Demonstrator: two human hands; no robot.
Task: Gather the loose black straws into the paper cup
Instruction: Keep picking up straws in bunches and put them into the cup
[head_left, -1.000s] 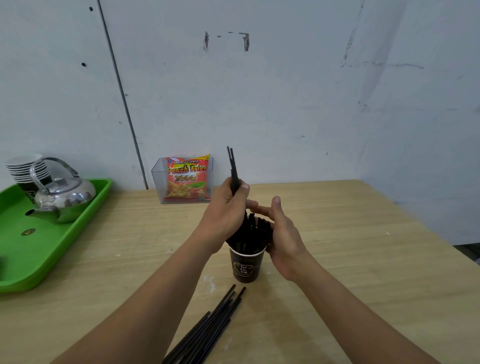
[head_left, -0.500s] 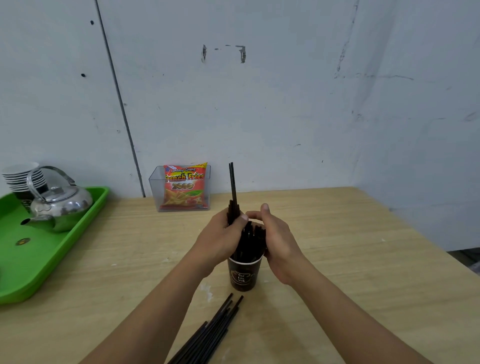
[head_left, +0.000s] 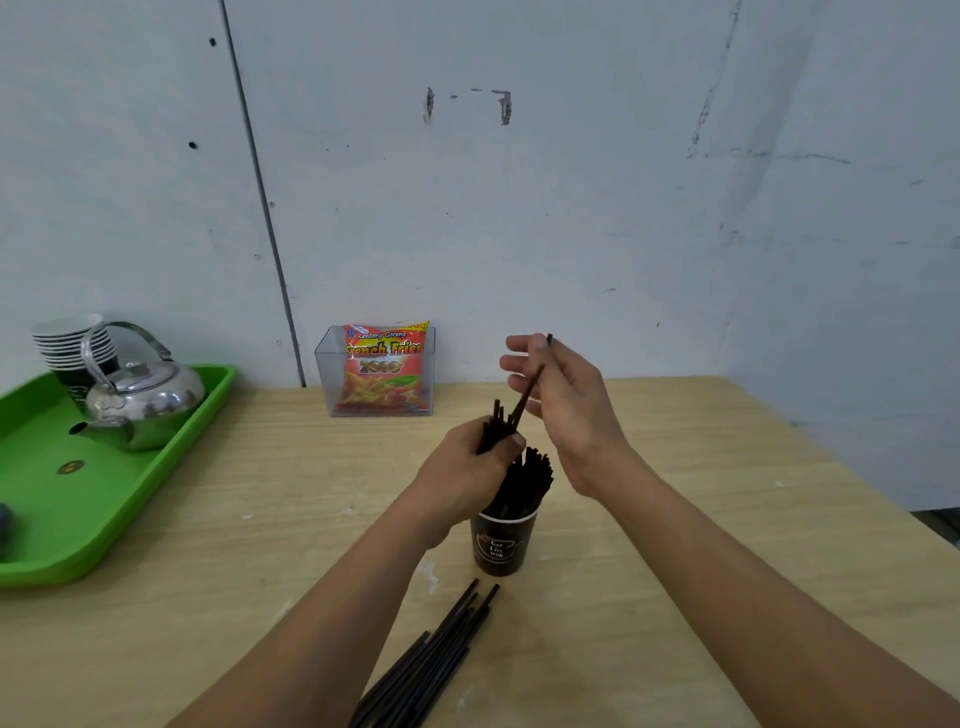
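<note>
A dark paper cup (head_left: 500, 545) stands on the wooden table (head_left: 701, 519), packed with upright black straws (head_left: 530, 480). My left hand (head_left: 470, 480) grips a small bunch of straws just above the cup's left side. My right hand (head_left: 563, 400) is raised behind the cup and pinches a single black straw (head_left: 527, 397), which slants down towards the left hand. A loose pile of black straws (head_left: 434, 662) lies on the table in front of the cup.
A green tray (head_left: 67, 519) at the left holds a steel kettle (head_left: 143, 400) and a stack of cups (head_left: 72, 343). A clear box with a red snack bag (head_left: 382, 371) stands against the wall (head_left: 571, 208).
My right hand has lifted away from the cup and now holds one straw up at a slant. My left hand stays above the cup with its bunch.
</note>
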